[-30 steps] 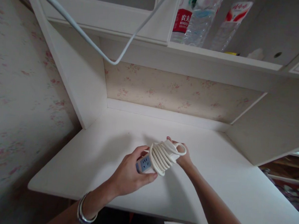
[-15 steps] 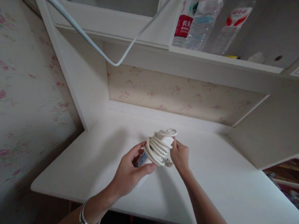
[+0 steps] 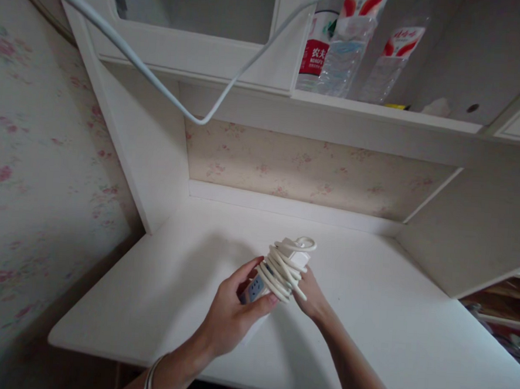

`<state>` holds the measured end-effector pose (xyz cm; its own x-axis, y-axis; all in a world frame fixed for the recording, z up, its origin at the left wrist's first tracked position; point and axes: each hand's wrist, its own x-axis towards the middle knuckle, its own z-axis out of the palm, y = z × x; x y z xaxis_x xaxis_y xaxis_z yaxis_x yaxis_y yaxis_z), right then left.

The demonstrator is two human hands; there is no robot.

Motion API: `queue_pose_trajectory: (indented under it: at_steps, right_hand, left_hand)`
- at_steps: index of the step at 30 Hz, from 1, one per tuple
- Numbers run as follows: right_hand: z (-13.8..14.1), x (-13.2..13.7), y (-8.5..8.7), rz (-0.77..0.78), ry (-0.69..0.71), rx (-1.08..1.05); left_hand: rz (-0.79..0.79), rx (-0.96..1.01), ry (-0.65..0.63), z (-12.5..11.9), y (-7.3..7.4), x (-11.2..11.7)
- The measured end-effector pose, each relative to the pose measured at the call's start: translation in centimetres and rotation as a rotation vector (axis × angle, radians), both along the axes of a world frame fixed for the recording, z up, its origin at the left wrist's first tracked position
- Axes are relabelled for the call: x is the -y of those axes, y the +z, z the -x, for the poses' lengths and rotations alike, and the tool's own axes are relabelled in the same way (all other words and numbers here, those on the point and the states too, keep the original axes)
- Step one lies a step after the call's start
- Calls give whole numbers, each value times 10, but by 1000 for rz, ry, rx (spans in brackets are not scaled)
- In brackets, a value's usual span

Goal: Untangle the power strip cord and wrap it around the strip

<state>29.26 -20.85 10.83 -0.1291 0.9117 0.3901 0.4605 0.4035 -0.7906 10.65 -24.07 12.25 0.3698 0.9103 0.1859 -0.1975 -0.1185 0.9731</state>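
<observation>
My left hand [image 3: 238, 307] is closed around a white power strip [image 3: 255, 288] with blue socket faces, its thumb along the near side. The strip is tilted above the white desk. Several loops of white cord [image 3: 281, 272] wrap its upper part, and one small loop [image 3: 305, 244] stands out past the top end. My right hand [image 3: 311, 294] is closed at the far right side of the coil, on the cord; the strip and loops hide most of its fingers. A short stretch of cord slants down across that hand.
A white desk [image 3: 139, 304] lies under my hands, with a raised strip along its back. Above, a shelf [image 3: 441, 120] holds several plastic bottles [image 3: 345, 59]. A thick pale cable [image 3: 156, 88] hangs in front of the cabinet. Flowered wallpaper [image 3: 30, 204] covers the left wall.
Both hands and the power strip sit slightly lower in view. My right hand has moved behind the coil, and the plug that hung below the loops is now out of sight.
</observation>
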Motion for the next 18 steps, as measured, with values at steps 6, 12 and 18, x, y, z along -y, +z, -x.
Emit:
queue_pose_trajectory:
  at_steps: [6, 12, 18]
  right_hand:
    - [-17, 3, 5, 217, 63, -203]
    - [-62, -12, 50, 77, -41, -237]
    - [-78, 26, 75, 271, 227, 240]
  left_hand:
    - [-92, -135, -59, 5, 5, 1]
    - [-374, -497, 12, 9, -7, -1]
    - [-410, -657, 223, 29, -19, -26]
